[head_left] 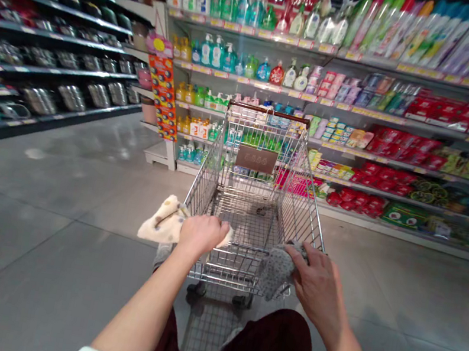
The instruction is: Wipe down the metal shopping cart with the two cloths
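A wire shopping cart (231, 263) stands right in front of my legs, its brown handle bar (267, 114) at the far end. My left hand (203, 234) is closed round a cream cloth with brown and grey spots (166, 224), at the near rim of the cart. At the near right corner, my right hand (315, 279) grips a grey patterned cloth (277, 269), which hangs over the wire. A brown sign plate (256, 159) is fixed inside the far end. The basket shows bare wire mesh with a small dark item on its floor.
Shelves of pump bottles, tubs and red packs (360, 203) run behind the cart. Metal pots (40, 100) line the shelves at left. An orange hanging strip display (164, 98) marks the shelf corner. Grey tiled floor (52, 217) lies around the cart.
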Demonstrator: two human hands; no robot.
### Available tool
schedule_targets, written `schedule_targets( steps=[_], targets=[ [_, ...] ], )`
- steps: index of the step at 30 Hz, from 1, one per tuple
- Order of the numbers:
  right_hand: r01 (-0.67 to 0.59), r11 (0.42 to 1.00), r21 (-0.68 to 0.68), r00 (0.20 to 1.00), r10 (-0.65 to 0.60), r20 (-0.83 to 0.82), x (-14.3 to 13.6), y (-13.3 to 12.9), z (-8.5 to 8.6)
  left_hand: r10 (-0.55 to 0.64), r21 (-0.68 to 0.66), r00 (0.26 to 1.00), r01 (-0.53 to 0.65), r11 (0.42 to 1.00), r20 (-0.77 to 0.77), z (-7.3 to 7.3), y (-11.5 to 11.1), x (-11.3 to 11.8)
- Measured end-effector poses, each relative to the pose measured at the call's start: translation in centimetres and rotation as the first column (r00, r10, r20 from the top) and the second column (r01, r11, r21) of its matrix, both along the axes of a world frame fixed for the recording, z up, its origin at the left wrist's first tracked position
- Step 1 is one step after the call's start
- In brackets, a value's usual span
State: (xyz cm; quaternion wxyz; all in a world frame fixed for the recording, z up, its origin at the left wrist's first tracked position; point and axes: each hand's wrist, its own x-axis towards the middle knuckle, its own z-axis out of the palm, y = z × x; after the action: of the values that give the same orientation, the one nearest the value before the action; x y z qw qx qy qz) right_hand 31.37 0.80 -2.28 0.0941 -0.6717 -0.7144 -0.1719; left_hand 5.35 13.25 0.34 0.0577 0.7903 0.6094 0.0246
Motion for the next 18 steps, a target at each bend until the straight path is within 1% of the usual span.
schedule_targets(
  steps=[2, 3, 4, 7, 9, 11, 13, 14, 16, 18],
  targets=[
    [0.046, 0.999, 0.004, 0.999, -0.046, -0.005, -2.7, 0.7, 0.1, 0.001, -0.003, 1.0, -0.001, 1.0, -0.009, 0.0, 0.0, -0.1],
    [0.046, 0.999, -0.009, 0.999, -0.046, -0.007, -4.1, 1.2, 0.1, 0.002, -0.002, 1.0, -0.002, 1.0, -0.011, 0.0, 0.0, -0.1],
    [0.023, 0.999, -0.026, 1.0, -0.024, -0.011, -5.6, 1.7, 0.2, 0.003, 0.003, 1.0, -0.003, 1.0, -0.012, 0.0, 0.0, -0.1],
    [-0.097, 0.994, -0.049, 0.995, 0.095, -0.034, -10.2, 3.6, 0.0, 0.005, 0.018, 1.0, -0.005, 1.0, -0.012, -0.1, 0.0, -0.3],
    [-0.105, 0.994, -0.033, 0.993, 0.104, -0.054, -12.9, 4.9, -0.4, 0.008, 0.021, 1.0, -0.007, 1.0, -0.012, -0.1, 0.0, -0.4],
    [-0.09, 0.996, -0.017, 0.993, 0.089, -0.077, -14.6, 5.9, -0.7, 0.004, 0.012, 1.0, -0.004, 1.0, -0.012, -0.1, 0.1, -0.6],
    [-0.138, 0.99, -0.012, 0.987, 0.137, -0.079, -14.6, 6.3, -0.6, -0.009, 0.001, 1.0, 0.009, 1.0, -0.016, -0.1, 0.2, -0.7],
    [-0.187, 0.982, -0.012, 0.98, 0.185, -0.07, -14.0, 6.2, -0.5, -0.014, -0.003, 1.0, 0.014, 1.0, -0.02, 0.0, 0.2, -0.8],
    [-0.284, 0.958, -0.024, 0.958, 0.283, -0.044, -11.4, 5.4, 0.0, -0.017, -0.007, 1.0, 0.017, 1.0, -0.024, 0.1, 0.3, -0.8],
    [-0.306, 0.951, -0.031, 0.952, 0.305, -0.026, -7.7, 4.0, 0.5, -0.014, -0.011, 1.0, 0.014, 1.0, -0.021, 0.2, 0.3, -0.8]
  ],
)
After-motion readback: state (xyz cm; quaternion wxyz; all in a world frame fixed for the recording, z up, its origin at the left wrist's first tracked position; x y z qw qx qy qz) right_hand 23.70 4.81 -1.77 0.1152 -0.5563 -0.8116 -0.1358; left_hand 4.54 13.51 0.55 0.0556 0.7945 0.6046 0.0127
